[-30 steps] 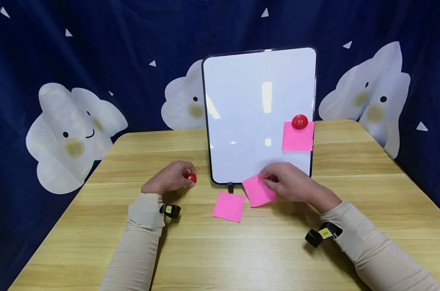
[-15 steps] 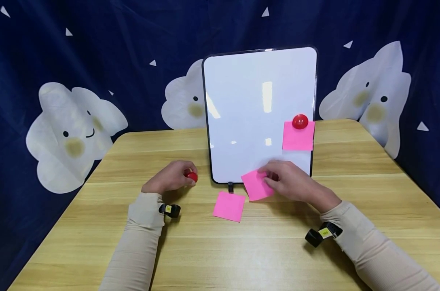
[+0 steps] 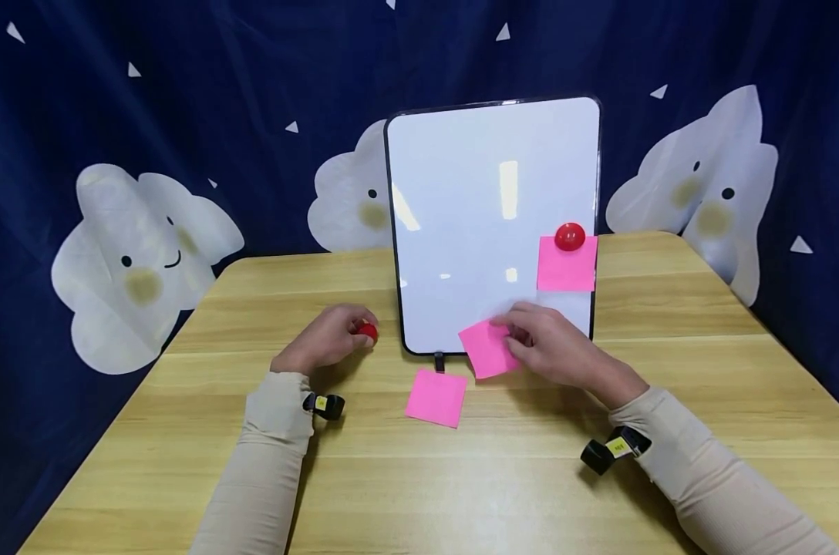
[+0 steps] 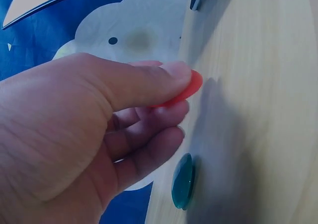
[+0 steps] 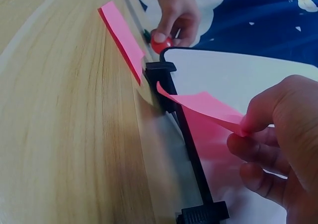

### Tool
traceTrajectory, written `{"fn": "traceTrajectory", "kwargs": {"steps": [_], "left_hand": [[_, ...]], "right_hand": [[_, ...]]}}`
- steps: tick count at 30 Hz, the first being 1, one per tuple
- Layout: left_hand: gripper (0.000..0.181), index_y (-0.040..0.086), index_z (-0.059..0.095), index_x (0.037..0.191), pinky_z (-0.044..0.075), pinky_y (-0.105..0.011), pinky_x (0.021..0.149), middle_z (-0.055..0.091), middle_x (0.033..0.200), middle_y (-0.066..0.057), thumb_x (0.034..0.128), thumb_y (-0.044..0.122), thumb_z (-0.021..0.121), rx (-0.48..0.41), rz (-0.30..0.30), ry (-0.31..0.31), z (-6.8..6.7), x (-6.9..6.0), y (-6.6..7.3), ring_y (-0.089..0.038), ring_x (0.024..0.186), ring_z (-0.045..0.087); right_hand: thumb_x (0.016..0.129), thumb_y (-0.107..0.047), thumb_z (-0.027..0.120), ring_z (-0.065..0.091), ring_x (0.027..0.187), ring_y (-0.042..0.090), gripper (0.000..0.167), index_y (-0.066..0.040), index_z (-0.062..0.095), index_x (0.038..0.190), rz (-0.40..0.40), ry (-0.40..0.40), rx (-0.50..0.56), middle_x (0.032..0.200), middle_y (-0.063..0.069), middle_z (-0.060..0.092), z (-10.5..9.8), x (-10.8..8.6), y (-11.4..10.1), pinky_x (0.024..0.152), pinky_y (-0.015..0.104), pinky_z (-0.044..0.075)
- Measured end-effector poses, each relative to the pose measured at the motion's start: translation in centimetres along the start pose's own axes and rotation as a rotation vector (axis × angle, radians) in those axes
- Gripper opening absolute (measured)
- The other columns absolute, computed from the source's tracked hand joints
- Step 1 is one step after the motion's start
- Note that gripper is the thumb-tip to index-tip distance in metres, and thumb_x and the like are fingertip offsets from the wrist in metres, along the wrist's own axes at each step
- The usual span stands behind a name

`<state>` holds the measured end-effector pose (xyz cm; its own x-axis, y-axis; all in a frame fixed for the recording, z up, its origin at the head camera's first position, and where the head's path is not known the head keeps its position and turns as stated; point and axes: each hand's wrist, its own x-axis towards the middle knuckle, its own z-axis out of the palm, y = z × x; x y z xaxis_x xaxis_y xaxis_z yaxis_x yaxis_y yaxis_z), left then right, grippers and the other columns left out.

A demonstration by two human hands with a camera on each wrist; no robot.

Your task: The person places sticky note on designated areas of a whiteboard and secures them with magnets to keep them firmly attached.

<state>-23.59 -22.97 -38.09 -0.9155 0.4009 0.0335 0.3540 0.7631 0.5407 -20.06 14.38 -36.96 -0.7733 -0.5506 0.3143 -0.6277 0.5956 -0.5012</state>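
In the head view my left hand (image 3: 329, 338) is left of the whiteboard and pinches a round red magnet (image 3: 368, 331). The left wrist view shows this red magnet (image 4: 195, 85) between thumb and fingers, partly covered by them. My right hand (image 3: 557, 347) is by the board's lower right part and holds a pink sticky note (image 3: 487, 348) by its right edge. The note overlaps the lower edge of the whiteboard (image 3: 454, 200). Its free end curls away from the board in the right wrist view. Another pink sticky note (image 3: 436, 398) lies on the table before the board.
On the board's right side a red magnet (image 3: 570, 237) sits on a pink sticky note (image 3: 565, 268). A green magnet (image 4: 183, 182) stands near my left hand. Black feet (image 5: 203, 212) support the board on the wooden table (image 3: 419, 493). Behind hangs a blue curtain (image 3: 267, 62).
My right hand has lifted the held note slightly up and to the left against the board. The left hand has shifted the red magnet very slightly right and up. The head view has tilted a little.
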Motion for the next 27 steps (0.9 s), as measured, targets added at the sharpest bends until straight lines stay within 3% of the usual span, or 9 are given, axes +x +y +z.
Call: {"fn": "traceTrajectory", "kwargs": {"steps": [7,15,23,27], "left_hand": [[0.011,0.009,0.073,0.103,0.053,-0.037,0.081,0.068,0.095,-0.001,0.0926,0.005,0.071,0.019,0.011,0.053,0.1,0.1,0.0,-0.020,0.088,0.062],[0.012,0.006,0.076,0.103,0.052,-0.038,0.083,0.067,0.096,-0.002,0.0940,0.003,0.068,0.038,0.047,0.077,-0.1,0.0,0.0,-0.022,0.090,0.060],[0.020,0.009,0.074,0.112,0.054,-0.034,0.078,0.064,0.107,-0.005,0.0955,0.000,0.065,-0.123,0.021,0.097,-0.3,-0.1,0.6,-0.022,0.090,0.059],[0.020,0.008,0.074,0.113,0.053,-0.033,0.078,0.064,0.107,-0.006,0.0952,0.001,0.066,-0.142,0.017,0.111,-0.4,-0.1,1.0,-0.022,0.089,0.060]], "right_hand": [[0.087,0.003,0.072,0.052,0.081,0.015,0.040,-0.005,0.069,0.126,-0.032,0.078,0.009,0.096,0.000,0.057,0.0,-0.1,0.0,0.065,0.027,0.050],[0.087,0.006,0.072,0.053,0.081,0.015,0.031,-0.002,0.072,0.116,-0.049,0.135,0.037,0.099,0.001,0.061,0.0,0.0,0.2,0.067,0.027,0.050],[0.086,0.006,0.072,0.053,0.081,0.016,0.028,-0.002,0.074,0.113,-0.057,0.167,0.027,0.100,0.003,0.062,0.1,0.0,0.1,0.066,0.026,0.049],[0.086,0.007,0.072,0.053,0.080,0.015,0.028,-0.002,0.074,0.112,-0.075,0.200,0.032,0.098,0.003,0.063,0.3,0.0,0.2,0.065,0.025,0.049]]}}
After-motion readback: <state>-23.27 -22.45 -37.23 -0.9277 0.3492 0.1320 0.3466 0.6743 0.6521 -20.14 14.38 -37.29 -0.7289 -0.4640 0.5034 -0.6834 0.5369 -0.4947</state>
